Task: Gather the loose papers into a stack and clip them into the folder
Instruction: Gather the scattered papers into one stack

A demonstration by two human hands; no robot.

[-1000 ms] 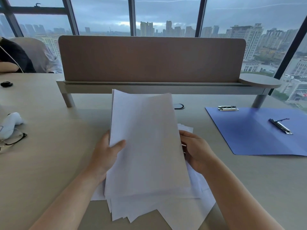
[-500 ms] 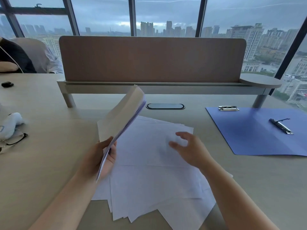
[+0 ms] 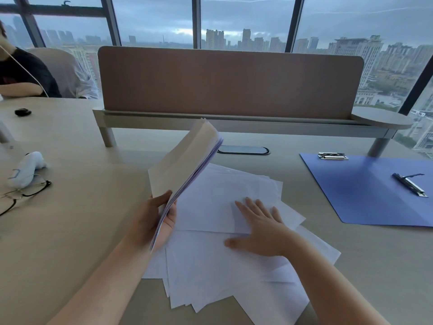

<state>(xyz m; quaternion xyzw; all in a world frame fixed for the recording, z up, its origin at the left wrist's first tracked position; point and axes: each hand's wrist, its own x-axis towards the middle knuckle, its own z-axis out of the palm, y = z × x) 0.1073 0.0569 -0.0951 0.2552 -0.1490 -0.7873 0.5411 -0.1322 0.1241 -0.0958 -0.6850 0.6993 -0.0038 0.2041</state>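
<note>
My left hand (image 3: 154, 221) grips a gathered stack of white papers (image 3: 185, 160) by its near edge, tilted up on its side and leaning left. Several loose white sheets (image 3: 210, 266) lie fanned out on the desk in front of me. My right hand (image 3: 260, 228) rests flat on top of them, fingers spread. The open blue folder (image 3: 365, 193) lies flat at the right, apart from the papers, with a metal clip (image 3: 410, 184) on its inner face and a second clip (image 3: 332, 156) at its far left corner.
A brown divider screen (image 3: 229, 83) on a raised shelf crosses the back of the desk. A cable grommet (image 3: 243, 150) sits behind the papers. Glasses (image 3: 21, 195) and a white device (image 3: 25, 167) lie at the left. Another person's arm (image 3: 18, 87) rests far left.
My left hand swung the held stack from upright in front of me over to the left. My right hand let go of it and came down flat on the loose sheets.
</note>
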